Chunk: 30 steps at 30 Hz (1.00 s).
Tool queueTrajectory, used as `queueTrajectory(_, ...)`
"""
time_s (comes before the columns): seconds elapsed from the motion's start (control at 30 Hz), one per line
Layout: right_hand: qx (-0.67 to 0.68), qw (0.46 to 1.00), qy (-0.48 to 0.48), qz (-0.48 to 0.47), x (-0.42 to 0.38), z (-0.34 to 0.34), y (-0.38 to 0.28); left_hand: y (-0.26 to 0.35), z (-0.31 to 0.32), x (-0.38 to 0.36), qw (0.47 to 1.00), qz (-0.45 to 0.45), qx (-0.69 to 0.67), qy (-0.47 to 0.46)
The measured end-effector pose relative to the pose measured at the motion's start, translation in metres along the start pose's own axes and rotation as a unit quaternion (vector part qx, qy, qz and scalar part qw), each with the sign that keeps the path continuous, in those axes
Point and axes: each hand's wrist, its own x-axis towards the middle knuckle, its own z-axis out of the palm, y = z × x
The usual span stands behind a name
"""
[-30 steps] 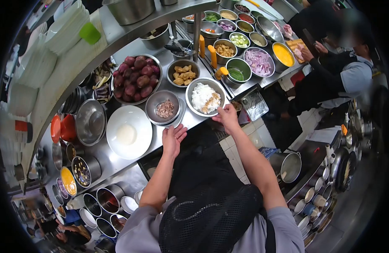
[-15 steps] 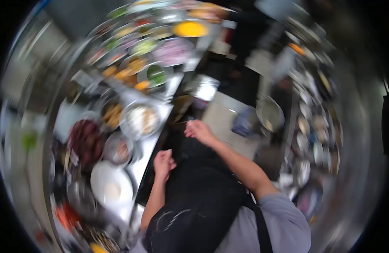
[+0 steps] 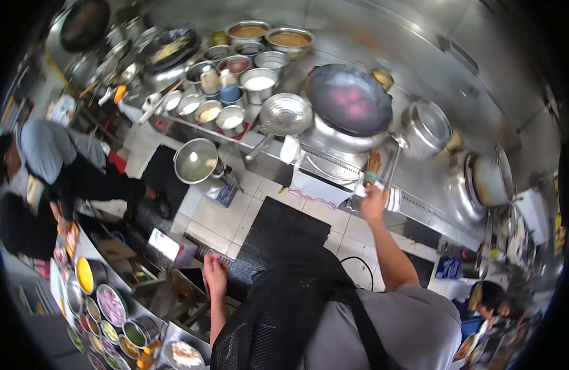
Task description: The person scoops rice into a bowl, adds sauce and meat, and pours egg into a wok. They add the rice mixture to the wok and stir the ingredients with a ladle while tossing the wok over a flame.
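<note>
My right hand [image 3: 372, 205] reaches to the front edge of the stove, fingers closed at the handle end of a metal ladle [image 3: 394, 161]. The ladle's bowl points away from me. Just beyond the fingers lies a brush [image 3: 372, 168] with a teal band. A large dark wok [image 3: 340, 114] sits ahead on the burner, with a blurred pinkish glow inside. Left of it rests a round perforated metal strainer [image 3: 286, 115], handle toward me. My left hand [image 3: 215, 275] hangs near the prep counter, fingers curled, with nothing visible in it.
Seasoning pots [image 3: 230, 118] and two sauce bottles [image 3: 229, 86] stand left of the wok. Right of it are metal pots [image 3: 427, 128]. A stockpot [image 3: 197, 161] stands lower left. A co-worker [image 3: 65, 154] bends over the prep counter; another person [image 3: 482, 302] is at lower right.
My view has swung from the prep counter to the stove. My right hand has moved from in front of my body out to the ladle's handle. My left hand stays curled.
</note>
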Motion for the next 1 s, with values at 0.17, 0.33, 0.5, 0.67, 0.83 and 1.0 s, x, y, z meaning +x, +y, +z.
queueTrajectory(0.17, -0.104, 0.974, 0.055, 0.194, -0.003, -0.033, 0.094, 0.034, 0.112, 0.068, 0.982, 0.081, 0.135, -0.103)
queueTrajectory(0.33, -0.095, 0.955, -0.041, 0.279, 0.019, -0.020, 0.126, 0.059, 0.222, 0.115, 0.948, 0.192, 0.227, -0.112)
queueTrajectory(0.5, -0.131, 0.941, -0.027, 0.309, 0.050, -0.008, 0.136, 0.057, 0.285, 0.190, 0.930, 0.172, 0.289, -0.150)
queueTrajectory(0.67, 0.031, 0.919, 0.029, 0.391, 0.048, -0.051, 0.100, 0.032, 0.332, 0.279, 0.886, 0.208, 0.395, -0.129)
queueTrajectory(0.83, 0.050, 0.899, -0.002, 0.435, 0.018, -0.063, 0.070, 0.025, 0.358, 0.312, 0.873, 0.092, 0.379, -0.294)
queueTrajectory(1.0, 0.001, 0.908, 0.078, 0.412, 0.022, -0.065, 0.008, 0.076, 0.372, 0.301, 0.887, -0.248, -0.149, -0.361)
